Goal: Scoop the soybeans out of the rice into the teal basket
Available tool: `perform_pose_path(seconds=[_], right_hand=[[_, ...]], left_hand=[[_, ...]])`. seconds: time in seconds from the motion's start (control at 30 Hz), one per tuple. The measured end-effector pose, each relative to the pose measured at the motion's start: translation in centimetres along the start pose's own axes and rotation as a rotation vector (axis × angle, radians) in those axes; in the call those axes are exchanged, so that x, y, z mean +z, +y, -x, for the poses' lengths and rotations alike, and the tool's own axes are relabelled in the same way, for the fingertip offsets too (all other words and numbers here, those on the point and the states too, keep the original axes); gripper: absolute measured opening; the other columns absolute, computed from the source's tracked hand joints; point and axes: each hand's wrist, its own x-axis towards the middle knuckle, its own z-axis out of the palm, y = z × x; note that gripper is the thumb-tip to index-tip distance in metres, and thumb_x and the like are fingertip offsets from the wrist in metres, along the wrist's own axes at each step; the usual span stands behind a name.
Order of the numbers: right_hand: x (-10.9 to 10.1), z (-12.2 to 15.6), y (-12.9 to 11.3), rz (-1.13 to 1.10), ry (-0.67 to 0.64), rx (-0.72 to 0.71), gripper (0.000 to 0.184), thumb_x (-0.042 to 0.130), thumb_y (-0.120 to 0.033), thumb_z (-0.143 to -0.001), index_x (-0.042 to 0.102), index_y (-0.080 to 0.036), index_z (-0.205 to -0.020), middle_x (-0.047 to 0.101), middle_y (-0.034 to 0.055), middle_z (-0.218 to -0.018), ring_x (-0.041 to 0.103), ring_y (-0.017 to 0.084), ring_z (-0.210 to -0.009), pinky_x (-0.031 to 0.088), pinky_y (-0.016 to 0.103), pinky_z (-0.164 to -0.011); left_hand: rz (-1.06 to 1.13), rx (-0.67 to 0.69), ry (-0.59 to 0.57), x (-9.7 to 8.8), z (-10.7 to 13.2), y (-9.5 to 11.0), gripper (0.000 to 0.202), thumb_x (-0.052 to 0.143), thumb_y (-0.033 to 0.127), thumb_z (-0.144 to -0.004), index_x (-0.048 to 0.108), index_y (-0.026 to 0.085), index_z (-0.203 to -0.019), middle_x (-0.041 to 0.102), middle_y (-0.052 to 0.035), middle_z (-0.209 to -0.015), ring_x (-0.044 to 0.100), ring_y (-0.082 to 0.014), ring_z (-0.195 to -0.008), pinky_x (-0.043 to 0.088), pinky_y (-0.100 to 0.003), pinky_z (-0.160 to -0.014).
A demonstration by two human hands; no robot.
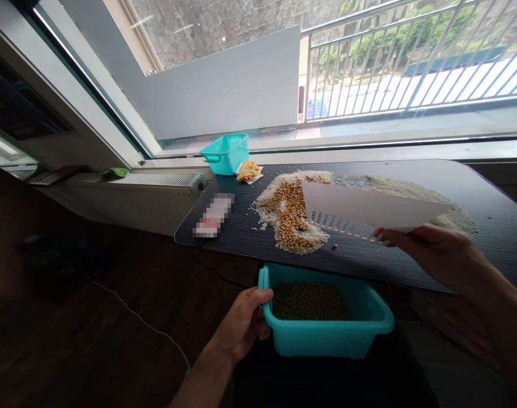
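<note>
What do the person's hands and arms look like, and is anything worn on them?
Both are bare: the left hand and the right hand carry no glove, ring or watch, and no sleeve covers the left forearm or the right forearm within the picture.

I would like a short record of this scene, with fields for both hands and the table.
left hand: grips the rim of the near teal bin, below the table edge
bin contents: brownish beans
right hand: holds a white slotted scoop at the pile
table: dark; the pile is white rice mixed with yellow beans
far end: second teal bin, yellow wrapper
</note>
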Motion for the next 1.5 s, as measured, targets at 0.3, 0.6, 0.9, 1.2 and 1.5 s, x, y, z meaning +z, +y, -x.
perform_pose_path(seconds=[0.3, 0.6, 0.9, 1.2, 1.5], right_hand=[[-4.0, 1.7, 3.0, 0.148, 0.137, 0.081, 0.032, 0.065, -0.059, -0.049, 0.067, -0.028, -0.059, 0.070, 0.0006, -0.063, 0.066, 0.025, -0.072, 0.051, 0.035, -0.062], [-4.2, 2.1, 3.2, 0.111, 0.054, 0.102, 0.030, 0.066, -0.055, -0.047, 0.070, -0.028, -0.059, 0.072, 0.0008, -0.065, 0.066, 0.024, -0.069, 0.052, 0.034, -0.062], [-2.9, 3.0, 2.4, 0.030, 0.017, 0.110, 0.026, 0.068, -0.051, -0.048, 0.072, -0.028, -0.061, 0.073, 0.0009, -0.066, 0.067, 0.026, -0.068, 0.054, 0.036, -0.062], [0.1, 4.4, 0.8, -0.138, -0.151, -0.029, 0.025, 0.069, -0.046, -0.058, 0.074, -0.029, -0.076, 0.075, -0.0024, -0.078, 0.068, 0.024, -0.075, 0.055, 0.037, -0.074], [0.5, 3.1, -0.2, -0.039, -0.101, -0.058, 0.028, 0.067, -0.049, -0.060, 0.074, -0.026, -0.074, 0.073, -0.0004, -0.070, 0.066, 0.021, -0.068, 0.052, 0.032, -0.064]], left_hand=[[-0.018, -0.010, -0.011, 0.6, 0.0, -0.3, 0.036, 0.067, 0.039, -0.068, 0.044, 0.017, -0.051, 0.039, 0.0061, -0.039, 0.034, -0.0060, -0.035, 0.022, -0.020, -0.037], [-0.019, -0.024, -0.005, 0.6, 0.0, -0.3, 0.035, 0.067, 0.038, -0.068, 0.044, 0.017, -0.051, 0.039, 0.0062, -0.039, 0.035, -0.0060, -0.035, 0.022, -0.020, -0.037], [-0.011, -0.012, -0.004, 0.4, 0.2, -0.3, 0.036, 0.066, 0.039, -0.069, 0.044, 0.017, -0.051, 0.039, 0.0061, -0.038, 0.034, -0.0058, -0.035, 0.022, -0.020, -0.037], [0.005, -0.005, -0.006, 0.2, 0.1, 0.0, 0.036, 0.070, 0.038, -0.065, 0.044, 0.017, -0.051, 0.039, 0.0065, -0.037, 0.033, -0.0054, -0.034, 0.020, -0.019, -0.036], [0.017, 0.012, 0.008, -0.2, 0.3, 0.0, 0.035, 0.070, 0.038, -0.064, 0.045, 0.017, -0.050, 0.039, 0.0062, -0.037, 0.034, -0.0057, -0.033, 0.021, -0.019, -0.036]])
